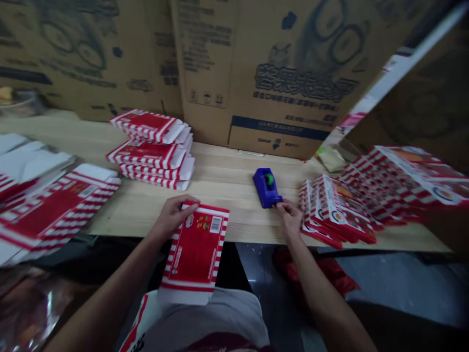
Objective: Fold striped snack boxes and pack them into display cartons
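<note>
Carton blank [196,249], located where? — At 6 o'clock, overhanging the edge of the wooden bench [227,171], below stacked blanks [152,149] at 11 o'clock.

Hands? — Left hand [170,217], fingers part-spread, holds its top edge; right hand [289,217], half-curled, touches the blue tape dispenser [267,188], grip unclear.

Risk? — Overhang unsupported: 1 slip could tip the blank floorward.

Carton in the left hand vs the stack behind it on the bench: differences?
The single carton is one flat piece; the stack of cartons is several piled. The single carton, under the left hand, juts past the edge of the wooden bench; the stack of cartons sits wholly on it. The single carton runs toward the person, the stack of cartons across the bench. Both are red with white-striped borders.
</note>
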The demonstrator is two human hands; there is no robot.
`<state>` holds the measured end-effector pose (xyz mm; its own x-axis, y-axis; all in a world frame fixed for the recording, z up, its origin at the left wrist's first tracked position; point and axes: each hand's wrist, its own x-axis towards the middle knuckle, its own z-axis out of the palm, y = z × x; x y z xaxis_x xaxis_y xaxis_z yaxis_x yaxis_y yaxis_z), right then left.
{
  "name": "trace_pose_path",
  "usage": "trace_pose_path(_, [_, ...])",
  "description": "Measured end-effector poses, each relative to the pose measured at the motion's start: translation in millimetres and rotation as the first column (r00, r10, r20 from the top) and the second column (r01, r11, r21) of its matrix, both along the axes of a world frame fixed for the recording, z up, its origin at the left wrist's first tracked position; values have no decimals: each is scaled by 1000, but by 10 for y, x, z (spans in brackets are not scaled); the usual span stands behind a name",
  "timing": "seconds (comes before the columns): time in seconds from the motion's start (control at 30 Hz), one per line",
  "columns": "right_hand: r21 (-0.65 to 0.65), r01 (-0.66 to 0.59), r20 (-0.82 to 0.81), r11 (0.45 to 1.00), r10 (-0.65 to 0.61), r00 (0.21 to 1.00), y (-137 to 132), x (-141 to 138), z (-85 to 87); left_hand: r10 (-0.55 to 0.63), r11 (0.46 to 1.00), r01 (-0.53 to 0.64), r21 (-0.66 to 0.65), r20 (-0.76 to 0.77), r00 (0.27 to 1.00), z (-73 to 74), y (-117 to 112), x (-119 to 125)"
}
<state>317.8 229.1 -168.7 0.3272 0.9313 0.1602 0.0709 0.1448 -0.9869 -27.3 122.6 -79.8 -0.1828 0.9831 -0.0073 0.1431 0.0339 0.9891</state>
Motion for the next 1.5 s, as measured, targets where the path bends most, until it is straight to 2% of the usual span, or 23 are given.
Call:
trace_pose_path(0.13, [58, -10, 61, 998, 7, 998, -140, -61, 154, -178, 984, 178, -12, -26, 984, 64, 96, -123])
trace_pose_path(0.23, [54, -317, 180, 947, 303, 936, -350, -403, 442, -342, 940, 339, -48, -78, 937, 33, 147, -117])
trace_pose_path(0.3, [-33, -651, 248, 758, 638, 730, -456, -737, 648, -420, 907, 418, -44, -108, 901, 0, 173, -73])
trace_pose_path(0.37, [-107, -819, 307, 563, 803, 511, -516, -1044, 797, -449, 892, 453, -11, -146, 881, -20, 165, -23])
trace_pose_path(0.43, [-151, -856, 403, 495, 821, 404, -561, -1246, 865, -460, 883, 470, 18, -171, 871, -30, 108, 14])
trace_pose_path(0.53, [-224, -829, 528, 512, 779, 338, -569, -1347, 819, -444, 886, 460, 62, -179, 878, -79, 2, 13])
trace_pose_path(0.6, [-294, -810, 518, 507, 797, 311, -501, -1366, 739, -429, 889, 447, 100, -162, 889, -123, -32, -34])
trace_pose_path(0.67, [-352, -826, 392, 441, 870, 298, -436, -1398, 694, -418, 888, 440, 133, -165, 893, -120, -66, -86])
trace_pose_path(0.73, [-408, -865, 133, 291, 957, 259, -451, -1456, 705, -462, 859, 483, 169, -148, 874, -43, -133, -102])
trace_pose_path(0.77, [-425, -888, -39, 174, 977, 210, -494, -1497, 723, -504, 832, 521, 191, -130, 854, 19, -177, -96])
trace_pose_path(0.87, [-342, -900, -511, -271, 857, -64, -684, -1686, 766, -660, 713, 657, 245, -82, 746, 230, -298, -89])
trace_pose_path(0.9, [-286, -884, -607, -370, 784, -132, -731, -1764, 766, -691, 687, 683, 249, -71, 720, 290, -320, -120])
trace_pose_path(0.93, [-243, -882, -670, -404, 727, -148, -750, -1841, 759, -694, 687, 685, 244, -60, 717, 339, -329, -184])
trace_pose_path(0.97, [-223, -909, -707, -352, 700, -98, -734, -1912, 748, -651, 730, 641, 235, -47, 758, 377, -324, -285])
trace_pose_path(1.0, [-224, -951, -725, -215, 689, 15, -679, -1972, 736, -543, 814, 535, 226, -29, 839, 406, -307, -427])
trace_pose_path(1.07, [-265, -946, -719, 184, 616, 321, -471, -2046, 715, -93, 976, 90, 200, 6, 996, 444, -237, -820])
trace_pose_path(1.1, [-292, -885, -701, 363, 549, 456, -340, -2057, 708, 200, 963, -199, 183, 14, 980, 459, -182, -1052])
trace_pose_path(1.13, [-310, -816, -680, 488, 486, 549, -212, -2053, 703, 462, 874, -457, 166, 8, 887, 473, -113, -1291])
trace_pose_path(1.17, [-321, -763, -662, 561, 443, 604, -101, -2038, 701, 658, 747, -646, 160, -32, 753, 486, -25, -1520])
trace_pose_path(1.23, [-324, -716, -632, 619, 422, 650, 27, -2003, 708, 770, 637, -754, 158, -85, 633, 505, 199, -1903])
trace_pose_path(1.37, [-279, -726, -505, 629, 547, 668, -72, -2080, 788, 813, 572, -812, 116, -212, 542, 481, 674, -2285])
trace_pose_path(1.43, [-240, -782, -400, 576, 675, 620, -177, -2257, 872, 796, 575, -814, 84, -290, 532, 419, 748, -2406])
trace_pose_path(1.5, [-222, -859, -306, 461, 804, 510, -255, -2567, 964, 752, 609, -790, 69, -365, 548, 314, 612, -2566])
